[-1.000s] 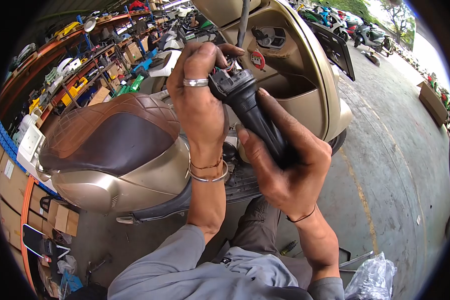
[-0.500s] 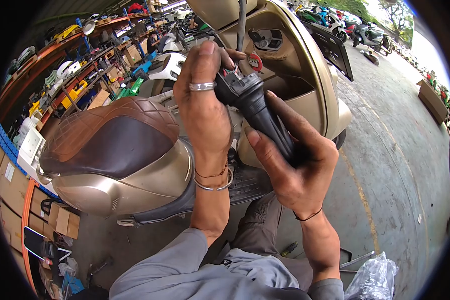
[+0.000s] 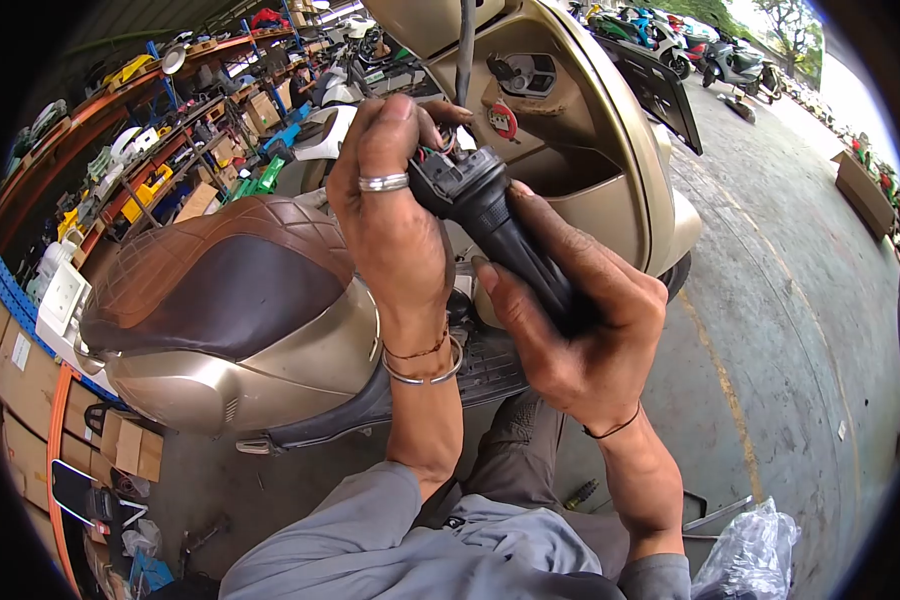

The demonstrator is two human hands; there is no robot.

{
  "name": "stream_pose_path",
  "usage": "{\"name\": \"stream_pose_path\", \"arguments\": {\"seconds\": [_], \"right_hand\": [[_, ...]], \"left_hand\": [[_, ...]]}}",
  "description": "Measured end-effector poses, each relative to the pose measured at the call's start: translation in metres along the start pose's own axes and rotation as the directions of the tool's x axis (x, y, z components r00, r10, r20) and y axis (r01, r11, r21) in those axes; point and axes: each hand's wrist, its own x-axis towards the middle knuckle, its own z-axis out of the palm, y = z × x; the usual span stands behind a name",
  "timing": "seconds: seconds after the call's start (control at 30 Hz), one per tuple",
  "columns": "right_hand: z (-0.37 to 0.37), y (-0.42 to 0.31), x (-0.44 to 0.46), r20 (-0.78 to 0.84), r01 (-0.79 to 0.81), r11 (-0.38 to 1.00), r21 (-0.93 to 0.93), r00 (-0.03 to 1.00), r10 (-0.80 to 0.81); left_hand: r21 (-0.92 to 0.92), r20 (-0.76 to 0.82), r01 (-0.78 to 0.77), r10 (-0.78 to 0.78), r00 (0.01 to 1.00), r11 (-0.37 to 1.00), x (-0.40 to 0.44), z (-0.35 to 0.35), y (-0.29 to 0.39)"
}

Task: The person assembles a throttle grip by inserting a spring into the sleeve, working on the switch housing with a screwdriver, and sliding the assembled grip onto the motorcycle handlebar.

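A black throttle grip (image 3: 518, 238) is held up in front of me, slanting from upper left to lower right. My left hand (image 3: 395, 225), with a ring on it, is closed around the housing end, where thin coloured wires show. Around the rubber sleeve, my right hand (image 3: 595, 310) is closed with thumb and fingers on either side. A thick dark cable (image 3: 466, 50) rises just beyond the left fingertips. Behind both hands stands a gold scooter (image 3: 290, 370) with a brown quilted seat (image 3: 220, 270). The palm side of the left grasp is hidden.
Shelves (image 3: 100, 130) loaded with parts line the left side. Cardboard boxes (image 3: 130, 445) are below them. A clear plastic bag (image 3: 755, 550) lies on the floor at lower right. Several parked scooters (image 3: 740, 62) stand at upper right.
Both hands and the throttle grip have shifted slightly left in view. The hold of each hand looks the same.
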Motion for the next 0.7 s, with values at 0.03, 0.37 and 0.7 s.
{"name": "stream_pose_path", "arguments": {"seconds": [0.03,0.37,0.7], "right_hand": [[-0.001,0.001,0.0,0.004,-0.009,1.0,0.018,1.0,0.009],[-0.021,-0.018,0.006,0.288,-0.522,0.759,0.39,0.852,0.438],[-0.013,-0.001,-0.002,0.173,-0.283,0.938,0.201,0.953,0.25]], "left_hand": [[0.035,0.016,-0.011,0.011,1.0,0.999,0.0,0.0,0.0],[-0.155,-0.025,0.019,-0.023,0.999,0.988,-0.005,0.002,-0.005],[-0.028,-0.023,-0.021,0.02,1.0,0.999,0.0,-0.006,-0.011]]}}
